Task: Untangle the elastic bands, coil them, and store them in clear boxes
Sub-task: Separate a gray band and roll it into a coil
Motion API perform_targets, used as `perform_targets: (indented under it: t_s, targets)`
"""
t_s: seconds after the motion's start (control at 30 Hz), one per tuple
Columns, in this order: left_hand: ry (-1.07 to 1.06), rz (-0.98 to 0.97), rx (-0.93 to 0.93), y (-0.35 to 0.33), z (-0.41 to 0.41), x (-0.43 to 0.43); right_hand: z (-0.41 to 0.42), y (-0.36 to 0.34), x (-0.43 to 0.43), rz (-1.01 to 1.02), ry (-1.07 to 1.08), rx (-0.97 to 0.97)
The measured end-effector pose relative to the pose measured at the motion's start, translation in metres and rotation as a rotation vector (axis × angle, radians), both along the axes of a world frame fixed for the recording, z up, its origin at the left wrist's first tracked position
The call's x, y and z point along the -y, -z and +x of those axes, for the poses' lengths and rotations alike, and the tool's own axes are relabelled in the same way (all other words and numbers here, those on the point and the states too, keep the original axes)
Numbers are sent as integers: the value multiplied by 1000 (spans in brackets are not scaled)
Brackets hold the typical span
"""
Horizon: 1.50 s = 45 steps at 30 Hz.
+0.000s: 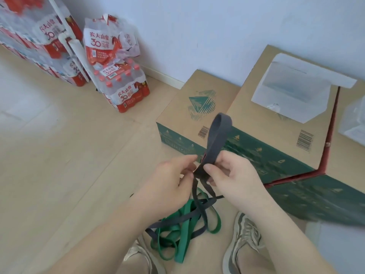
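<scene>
If you pull the dark grey flat elastic band [219, 133] up fast, its trailing strands, crossed through the green flat elastic band [183, 232] on the floor by your shoes, could cinch tight. Your left hand [171, 180] and right hand [231, 175] both pinch the grey band below its raised loop, fingers curled.

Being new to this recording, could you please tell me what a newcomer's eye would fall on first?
The eye lands first on the left hand and right hand at centre, both pinching a dark grey band whose loop stands up above them. Below, between the shoes, it trails into a tangle with a green band on the floor. At upper right, a clear box sits on a cardboard carton.
</scene>
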<state>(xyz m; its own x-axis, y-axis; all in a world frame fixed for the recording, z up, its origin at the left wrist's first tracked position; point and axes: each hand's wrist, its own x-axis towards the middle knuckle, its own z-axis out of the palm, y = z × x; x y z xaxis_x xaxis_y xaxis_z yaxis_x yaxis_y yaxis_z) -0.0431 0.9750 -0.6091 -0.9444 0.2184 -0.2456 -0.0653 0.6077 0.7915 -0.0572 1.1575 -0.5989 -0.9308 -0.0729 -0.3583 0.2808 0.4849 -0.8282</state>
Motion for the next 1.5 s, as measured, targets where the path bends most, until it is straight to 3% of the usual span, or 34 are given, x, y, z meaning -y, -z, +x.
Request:
perform_targets:
  t_s: [0.1, 0.2, 0.33, 0.5, 0.63, 0.77, 0.87, 0.97, 1.17, 1.3, 1.5]
  targets:
    - [85, -114, -41, 11, -4, 4, -12, -8, 7, -274, 173, 29]
    - [3, -41, -32, 18, -10, -1, -16, -15, 17, -516, 311, 60]
    - [-100, 41, -44, 14, -18, -6, -16, -13, 15, -656, 334, 112]
    - [-179, 5, -96, -5, -23, 5, -25, -4, -1, -527, 393, 141]
    - [-161, -101, -75, -1, -23, 7, -23, 3, 3, -311, 301, 199]
    - [-130, -185, -40, 2, -27, 13, -20, 9, -1, 57, 145, -100]
    - [-88, -198, -36, 1, -27, 12, -16, 10, -2, 42, -154, -255]
    - [-41, -185, -99, 0, -30, 10, -14, 11, -2, 78, -398, -229]
    - [86, -143, -155, -4, -30, 10, -18, 8, -10, 40, -347, -123]
    - [136, -185, -177, -6, -28, 9, -18, 8, -14, 87, -376, -175]
    - [129, -115, 47, -6, -28, 16, -19, 10, -19, 141, -257, -306]
